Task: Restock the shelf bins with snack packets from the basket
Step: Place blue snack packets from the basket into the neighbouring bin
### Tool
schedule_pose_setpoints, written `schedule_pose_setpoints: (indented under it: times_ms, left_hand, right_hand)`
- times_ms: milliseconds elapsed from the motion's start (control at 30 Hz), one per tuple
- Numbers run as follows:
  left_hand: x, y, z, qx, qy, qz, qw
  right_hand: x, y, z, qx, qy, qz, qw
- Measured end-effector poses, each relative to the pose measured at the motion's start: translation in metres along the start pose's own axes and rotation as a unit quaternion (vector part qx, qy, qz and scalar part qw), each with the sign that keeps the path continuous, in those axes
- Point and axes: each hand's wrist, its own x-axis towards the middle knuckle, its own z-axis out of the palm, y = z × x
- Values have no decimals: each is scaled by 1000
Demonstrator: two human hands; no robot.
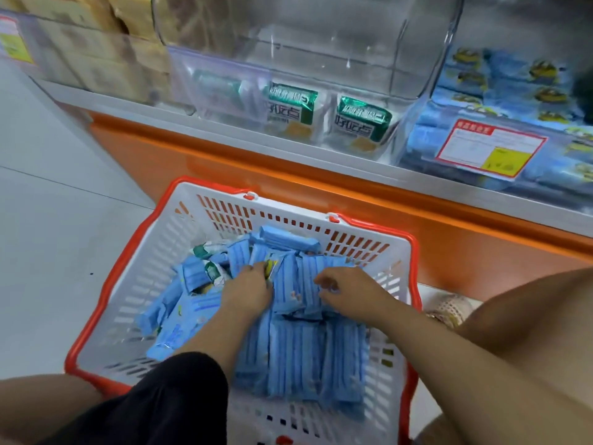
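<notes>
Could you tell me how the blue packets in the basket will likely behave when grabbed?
Probably light: the blue packets are small, many tumbled loosely. Their smooth film wrappers likely slip, so a handful may fan apart. Flat sides suggest they won't roll.

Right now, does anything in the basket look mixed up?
Yes. A few green-and-white packets sit among the blue packets at the far left of the basket. They look like the green ones in the middle shelf bin, so they seem mixed in.

The basket [154, 252] was white with an orange-red rim, packets [301, 354] were light blue with darker stripes, and the packs [290, 110] at 12 o'clock were green and white.
</notes>
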Motion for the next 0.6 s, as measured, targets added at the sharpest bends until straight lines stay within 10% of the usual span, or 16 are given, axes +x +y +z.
schedule_pose_setpoints:
  times_ms: [300,600]
  left_hand:
    - [11,12,-1,-48,-43,-9,998]
    - [-37,41,-49,-52,86,227,969]
  right_hand:
    - [0,1,-3,1,3,8,1000]
    - [-13,-30,-50,93,156,10,983]
